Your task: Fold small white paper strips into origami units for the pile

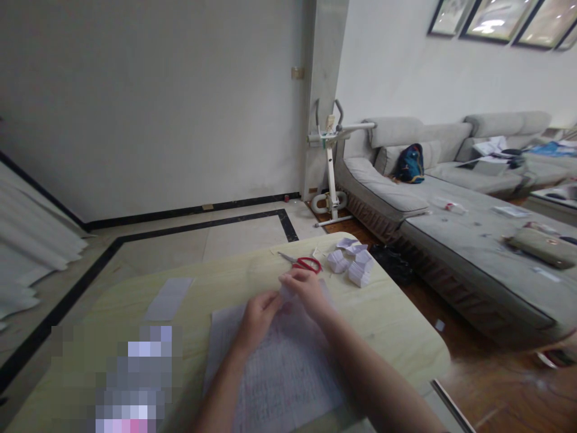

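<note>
The left hand (259,314) and the right hand (309,288) meet above the table, both grasping a thin piece of paper (287,293) between their fingers. The paper is pale and blurred, and the right hand covers much of it, so its folds and full outline are hard to make out. Toward six o'clock from the hands, a large printed sheet (274,367) lies under the forearms; its lines are too soft to read and the arms hide its sides. At twelve o'clock, just beyond the right hand, lie red-handled scissors (306,263), their blades toward ten o'clock. At two o'clock, a cluster of folded papers (359,270) sits near the table edge. At nine o'clock, a plain slip (169,299) lies flat on the table (396,319). At eight o'clock, a pixelated patch masks whatever is there. Past the table, at two o'clock, a black bag (391,263) is partly hidden by the tabletop. Farther that way stands a grey sofa (478,252), cut off by the frame.
</note>
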